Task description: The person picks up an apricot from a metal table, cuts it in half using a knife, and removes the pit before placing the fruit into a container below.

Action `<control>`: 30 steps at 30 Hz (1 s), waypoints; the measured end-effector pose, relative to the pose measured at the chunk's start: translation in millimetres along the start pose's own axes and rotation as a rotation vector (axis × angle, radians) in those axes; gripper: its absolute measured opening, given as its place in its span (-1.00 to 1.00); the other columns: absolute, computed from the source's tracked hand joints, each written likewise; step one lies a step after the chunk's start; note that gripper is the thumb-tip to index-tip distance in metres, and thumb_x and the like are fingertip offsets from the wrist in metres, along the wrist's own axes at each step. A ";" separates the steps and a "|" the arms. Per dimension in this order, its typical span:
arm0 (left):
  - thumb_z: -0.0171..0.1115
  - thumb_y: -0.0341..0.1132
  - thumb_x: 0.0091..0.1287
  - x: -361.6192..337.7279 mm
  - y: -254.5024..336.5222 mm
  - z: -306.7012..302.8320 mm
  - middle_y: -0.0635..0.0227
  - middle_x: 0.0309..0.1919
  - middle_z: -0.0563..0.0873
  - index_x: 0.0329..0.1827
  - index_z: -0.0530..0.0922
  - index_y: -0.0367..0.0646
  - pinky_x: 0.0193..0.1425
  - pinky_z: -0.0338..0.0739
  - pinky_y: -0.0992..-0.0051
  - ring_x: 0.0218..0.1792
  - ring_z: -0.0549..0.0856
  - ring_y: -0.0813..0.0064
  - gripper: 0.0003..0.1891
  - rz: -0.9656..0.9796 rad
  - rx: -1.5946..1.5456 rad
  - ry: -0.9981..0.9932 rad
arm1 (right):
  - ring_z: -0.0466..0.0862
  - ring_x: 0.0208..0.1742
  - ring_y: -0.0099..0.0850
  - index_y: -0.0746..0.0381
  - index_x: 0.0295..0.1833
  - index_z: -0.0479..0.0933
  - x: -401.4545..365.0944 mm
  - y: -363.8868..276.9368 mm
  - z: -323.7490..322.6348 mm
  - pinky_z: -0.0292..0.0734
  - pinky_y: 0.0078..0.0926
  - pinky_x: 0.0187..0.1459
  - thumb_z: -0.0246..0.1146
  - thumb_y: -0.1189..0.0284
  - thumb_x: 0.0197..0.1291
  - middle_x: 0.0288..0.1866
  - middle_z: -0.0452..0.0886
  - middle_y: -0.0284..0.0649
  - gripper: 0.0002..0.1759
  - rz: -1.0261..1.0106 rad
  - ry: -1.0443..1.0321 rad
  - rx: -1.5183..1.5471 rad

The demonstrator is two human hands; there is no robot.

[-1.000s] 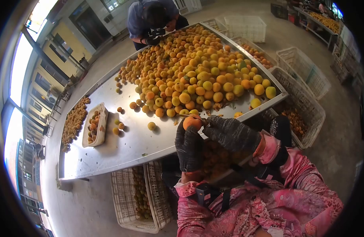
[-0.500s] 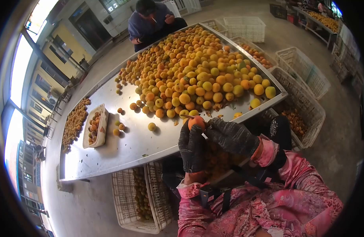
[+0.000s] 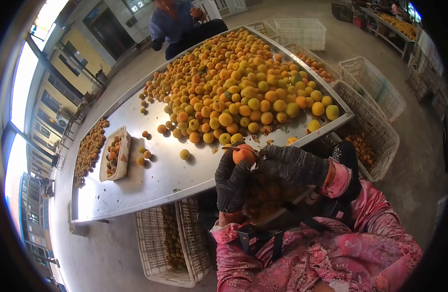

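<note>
My left hand (image 3: 231, 180), in a dark grey knitted glove, is closed round an orange fruit (image 3: 244, 154) at the near edge of the metal table (image 3: 180, 170). A thin brown strip lies across the fruit's top. My right hand (image 3: 296, 165), gloved alike, is closed beside the fruit with its fingertips at the fruit's right side; what they pinch, if anything, is too small to make out. Beyond my hands a large heap of yellow and orange fruit (image 3: 233, 90) covers much of the tabletop.
A white basket (image 3: 121, 168) of fruit stands on the table's left, beside smaller fruits (image 3: 91, 148). Crates (image 3: 192, 243) stand under the near edge, and more crates (image 3: 372, 87) line the right side. Across the table sits another person (image 3: 173, 24).
My right hand has shifted slightly right, away from the fruit. My left hand still holds the fruit, a little lower and further left. The person opposite sits more upright, with one arm lowered.
</note>
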State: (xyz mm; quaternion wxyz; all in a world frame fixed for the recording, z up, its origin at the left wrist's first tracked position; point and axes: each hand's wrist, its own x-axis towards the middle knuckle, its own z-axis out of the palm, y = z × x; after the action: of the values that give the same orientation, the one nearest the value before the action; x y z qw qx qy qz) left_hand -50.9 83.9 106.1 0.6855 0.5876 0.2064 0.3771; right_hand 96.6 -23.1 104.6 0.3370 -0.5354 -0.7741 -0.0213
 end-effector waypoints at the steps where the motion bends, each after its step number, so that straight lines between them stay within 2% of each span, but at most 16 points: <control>1: 0.17 -0.03 0.28 -1.1 0.2 0.9 0.50 -0.27 0.58 0.02 0.49 -0.23 -0.36 0.35 0.71 -0.37 0.48 0.74 -0.56 0.010 -0.014 -0.003 | 0.49 0.14 -0.20 0.25 0.14 0.43 2.5 -2.5 -3.9 0.45 -0.31 0.08 0.03 0.47 0.20 0.15 0.43 0.01 -0.62 0.068 -0.019 0.194; 2: 0.17 -0.03 0.28 -0.8 -1.4 5.7 0.50 -0.27 0.58 0.02 0.49 -0.23 -0.36 0.35 0.71 -0.37 0.48 0.74 -0.56 0.011 -0.014 -0.003 | 0.49 0.14 -0.20 0.25 0.14 0.43 4.1 -4.5 -2.7 0.45 -0.31 0.08 0.03 0.47 0.20 0.15 0.43 0.01 -0.62 0.067 -0.019 0.194; 4: 0.04 0.01 0.35 0.4 -6.7 20.6 0.42 -0.19 0.57 0.05 0.47 -0.26 -0.17 0.40 0.65 -0.23 0.50 0.65 -0.52 0.031 -0.105 0.158 | 0.53 0.02 -0.05 0.38 0.06 0.42 6.1 -13.5 4.5 0.50 -0.21 -0.08 0.09 0.48 0.13 0.02 0.49 0.02 -0.64 -0.045 0.164 -0.236; 5: 0.04 0.01 0.35 0.1 -5.5 25.4 0.42 -0.19 0.57 0.05 0.47 -0.26 -0.17 0.40 0.65 -0.23 0.50 0.65 -0.52 0.032 -0.108 0.156 | 0.53 0.02 -0.05 0.38 0.06 0.42 7.5 -20.7 10.9 0.50 -0.21 -0.08 0.09 0.48 0.13 0.02 0.49 0.02 -0.64 -0.045 0.163 -0.239; 7: -0.11 0.02 0.41 -1.3 -0.6 32.6 0.35 -0.11 0.55 0.07 0.43 -0.29 0.00 0.37 0.61 -0.11 0.49 0.60 -0.50 -0.089 -0.198 0.195 | 0.56 -0.06 -0.05 0.39 0.03 0.44 9.5 -32.4 24.8 0.51 -0.19 -0.15 0.10 0.47 0.12 -0.01 0.49 0.06 -0.65 0.317 0.291 -0.022; 11: -0.18 0.02 0.43 2.1 -10.3 25.0 0.32 -0.10 0.55 0.07 0.42 -0.28 -0.01 0.38 0.61 -0.11 0.49 0.60 -0.50 -0.181 -0.355 0.155 | 0.57 -0.15 -0.06 0.34 0.03 0.46 2.1 -25.9 25.1 0.51 -0.19 -0.21 0.13 0.45 0.10 0.00 0.49 0.09 -0.64 0.212 0.297 -0.138; 13: -0.10 -0.01 0.41 5.0 -14.7 19.9 0.36 -0.15 0.56 0.04 0.43 -0.26 -0.09 0.40 0.64 -0.18 0.50 0.62 -0.55 -0.082 -0.199 0.122 | 0.58 -0.18 -0.07 0.33 0.04 0.47 7.4 -32.1 9.1 0.51 -0.20 -0.21 0.14 0.43 0.10 0.01 0.49 0.07 -0.63 0.356 0.193 0.059; 14: -0.10 -0.01 0.41 3.7 -15.3 18.9 0.36 -0.15 0.56 0.04 0.43 -0.26 -0.09 0.40 0.64 -0.18 0.50 0.62 -0.55 -0.083 -0.198 0.124 | 0.58 -0.18 -0.07 0.33 0.04 0.47 5.5 -29.9 8.1 0.51 -0.20 -0.21 0.14 0.43 0.10 0.01 0.49 0.07 -0.63 0.356 0.192 0.060; 16: 0.06 -0.10 0.36 1.1 -1.1 24.9 0.41 -0.26 0.56 -0.04 0.47 -0.23 -0.26 0.38 0.67 -0.30 0.48 0.67 -0.65 -0.111 -0.097 0.178 | 0.58 -0.17 -0.08 0.31 0.06 0.47 -1.0 -24.0 7.4 0.51 -0.19 -0.20 0.14 0.43 0.11 0.02 0.50 0.03 -0.62 0.038 0.142 -0.424; 17: 0.06 -0.10 0.36 0.8 -4.1 24.4 0.41 -0.26 0.56 -0.04 0.47 -0.23 -0.26 0.38 0.67 -0.30 0.48 0.67 -0.65 -0.110 -0.098 0.179 | 0.58 -0.17 -0.08 0.31 0.06 0.47 -0.5 -20.2 10.6 0.51 -0.19 -0.20 0.14 0.43 0.11 0.02 0.50 0.03 -0.62 0.038 0.142 -0.424; 19: 0.05 -0.09 0.35 2.0 -13.9 24.7 0.44 -0.28 0.59 -0.03 0.47 -0.25 -0.31 0.36 0.69 -0.35 0.49 0.71 -0.63 -0.058 -0.051 0.243 | 0.59 -0.14 -0.10 0.34 0.06 0.46 2.6 -12.6 15.1 0.51 -0.21 -0.20 0.14 0.42 0.11 -0.02 0.52 0.02 -0.61 0.175 0.089 -0.100; 22: 0.05 -0.07 0.35 4.1 -18.5 28.7 0.46 -0.35 0.57 -0.10 0.49 -0.24 -0.37 0.34 0.67 -0.42 0.47 0.70 -0.64 0.030 -0.047 0.278 | 0.59 -0.11 -0.12 0.36 0.06 0.46 4.0 -18.7 4.0 0.52 -0.24 -0.18 0.14 0.42 0.12 -0.06 0.54 0.02 -0.61 0.159 0.056 -0.082; 26: 0.04 -0.06 0.34 9.1 -15.8 28.3 0.48 -0.41 0.53 -0.19 0.50 -0.23 -0.41 0.31 0.67 -0.46 0.45 0.69 -0.64 -0.015 0.002 0.237 | 0.59 -0.09 -0.13 0.37 0.05 0.46 -1.7 -14.7 13.4 0.53 -0.27 -0.18 0.14 0.44 0.13 -0.08 0.56 0.01 -0.63 0.111 0.050 -0.253; 28: 0.04 -0.15 0.36 13.3 -24.7 26.6 0.43 -0.38 0.57 -0.20 0.50 -0.29 -0.26 0.38 0.57 -0.34 0.48 0.62 -0.69 -0.098 0.002 0.283 | 0.59 -0.07 -0.17 0.36 0.04 0.46 0.0 -20.7 20.3 0.53 -0.28 -0.16 0.14 0.46 0.12 -0.04 0.56 -0.04 -0.64 0.224 0.109 -0.229; 29: 0.04 -0.15 0.36 13.3 -27.7 26.7 0.43 -0.38 0.57 -0.20 0.50 -0.29 -0.26 0.38 0.57 -0.34 0.48 0.62 -0.69 -0.097 -0.001 0.282 | 0.59 -0.07 -0.17 0.36 0.04 0.46 0.8 -22.2 22.2 0.53 -0.28 -0.16 0.14 0.46 0.12 -0.04 0.56 -0.04 -0.64 0.224 0.108 -0.232; 30: 0.04 -0.14 0.36 12.5 -30.1 26.1 0.42 -0.41 0.56 -0.24 0.50 -0.29 -0.28 0.38 0.57 -0.37 0.47 0.62 -0.68 -0.078 0.049 0.292 | 0.59 -0.06 -0.20 0.35 0.04 0.47 2.2 -23.4 23.8 0.52 -0.32 -0.13 0.13 0.46 0.13 -0.03 0.56 -0.07 -0.65 0.188 0.195 -0.268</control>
State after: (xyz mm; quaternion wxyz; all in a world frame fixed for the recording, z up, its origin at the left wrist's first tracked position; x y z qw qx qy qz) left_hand -15.8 75.6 85.0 0.6476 0.5349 0.3356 0.4265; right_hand 64.6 -21.9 95.2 0.3367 -0.6408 -0.6747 -0.1446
